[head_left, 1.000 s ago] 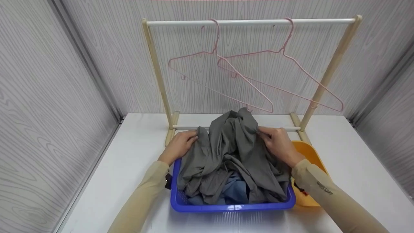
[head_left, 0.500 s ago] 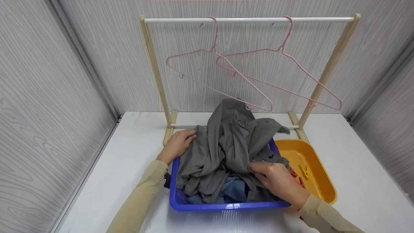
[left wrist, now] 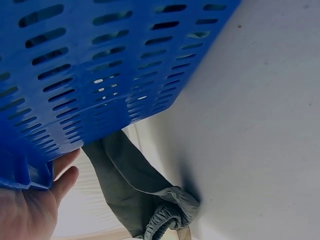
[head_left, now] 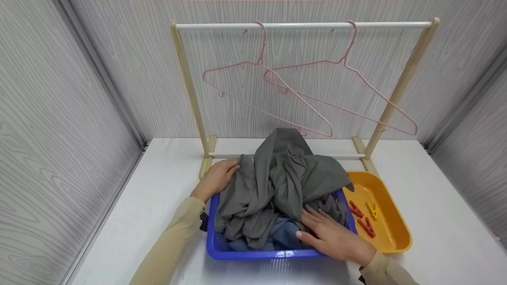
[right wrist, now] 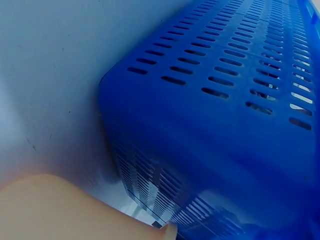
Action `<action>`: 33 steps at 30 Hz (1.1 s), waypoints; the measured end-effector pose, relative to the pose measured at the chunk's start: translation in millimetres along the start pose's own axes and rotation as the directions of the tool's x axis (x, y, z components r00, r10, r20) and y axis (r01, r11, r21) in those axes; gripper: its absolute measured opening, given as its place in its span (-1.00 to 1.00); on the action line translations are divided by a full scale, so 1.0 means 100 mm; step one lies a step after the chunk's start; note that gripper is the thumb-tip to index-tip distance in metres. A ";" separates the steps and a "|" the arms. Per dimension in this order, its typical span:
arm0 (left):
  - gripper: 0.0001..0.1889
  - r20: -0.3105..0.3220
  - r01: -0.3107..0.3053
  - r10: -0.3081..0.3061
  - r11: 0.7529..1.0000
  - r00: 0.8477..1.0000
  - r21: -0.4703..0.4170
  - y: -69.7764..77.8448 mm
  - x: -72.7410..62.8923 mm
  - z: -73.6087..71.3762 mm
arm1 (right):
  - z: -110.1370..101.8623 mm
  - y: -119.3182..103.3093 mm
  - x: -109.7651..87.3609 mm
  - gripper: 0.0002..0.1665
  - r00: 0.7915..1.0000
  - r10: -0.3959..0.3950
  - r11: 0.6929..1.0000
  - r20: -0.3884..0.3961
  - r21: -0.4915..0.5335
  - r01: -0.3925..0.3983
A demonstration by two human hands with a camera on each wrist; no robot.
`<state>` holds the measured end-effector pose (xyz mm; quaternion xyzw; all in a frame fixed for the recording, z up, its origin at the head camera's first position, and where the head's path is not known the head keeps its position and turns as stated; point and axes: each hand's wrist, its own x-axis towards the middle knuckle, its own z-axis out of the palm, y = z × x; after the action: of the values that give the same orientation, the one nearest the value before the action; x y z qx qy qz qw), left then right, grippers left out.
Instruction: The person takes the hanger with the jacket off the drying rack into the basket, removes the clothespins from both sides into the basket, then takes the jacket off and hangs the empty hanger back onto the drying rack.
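A crumpled grey garment [head_left: 291, 178] fills the blue plastic basket [head_left: 273, 254] and drapes over its back edge. In the left wrist view, an elastic-gathered end of the garment [left wrist: 167, 215] hangs behind the slotted basket. Blue cloth [head_left: 286, 234] shows beneath it at the front. My left hand [head_left: 218, 178] is at the basket's back-left side, thumb and fingers pinching the garment's edge by the rim. My right hand [head_left: 330, 235] lies spread with straight fingers, fingertips on the garment near the basket's front right. The right wrist view mostly shows the basket's slotted wall [right wrist: 210, 130].
A wooden rack with a white rail [head_left: 305, 26] stands behind, carrying two pink hangers [head_left: 293, 89] [head_left: 380, 91]. Right of the basket, a yellow tray [head_left: 396, 233] holds red clothespins [head_left: 366, 227] and a yellow clothespin [head_left: 372, 211]. Patterned panels [head_left: 79, 158] enclose the white table [head_left: 435, 221].
My right hand has let go of the garment's raised right part, moved down to the front right and spread its fingers. That part has fallen onto the pile. My left hand has stayed put.
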<state>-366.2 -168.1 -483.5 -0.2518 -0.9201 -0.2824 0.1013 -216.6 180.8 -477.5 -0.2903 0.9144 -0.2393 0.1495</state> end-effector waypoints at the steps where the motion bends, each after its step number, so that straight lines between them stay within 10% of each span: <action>1: -0.77 -0.015 -0.006 0.006 1.000 1.000 -0.012 0.00 -0.01 0.00 | 0.00 0.00 0.00 -0.21 1.000 0.005 1.000 -0.001 0.005 -0.005; 9: -0.53 -0.038 -0.133 0.129 0.983 0.991 -0.127 0.22 -0.18 -0.06 | 0.02 -0.02 0.03 -0.20 0.999 0.026 1.000 -0.040 0.010 -0.025; 17: -0.50 0.210 -0.286 0.281 0.958 0.936 -0.007 0.71 -0.53 0.04 | 0.03 -0.01 0.04 -0.17 0.998 0.041 0.999 -0.052 0.005 -0.040; 24: -0.47 0.473 -0.322 0.210 0.931 0.856 0.170 0.87 -0.75 0.22 | 0.04 0.00 0.05 -0.16 0.998 0.044 0.999 -0.040 0.014 -0.043; 33: -0.47 0.494 -0.300 0.163 0.930 0.854 0.211 0.89 -0.76 0.25 | -0.07 -0.02 -0.01 -0.24 0.996 0.025 0.999 -0.091 0.046 -0.021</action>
<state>-256.3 -120.9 -487.5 -0.4053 -0.9101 -0.0657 -0.0555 -217.8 182.3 -470.8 -0.2650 0.9180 -0.2710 0.1169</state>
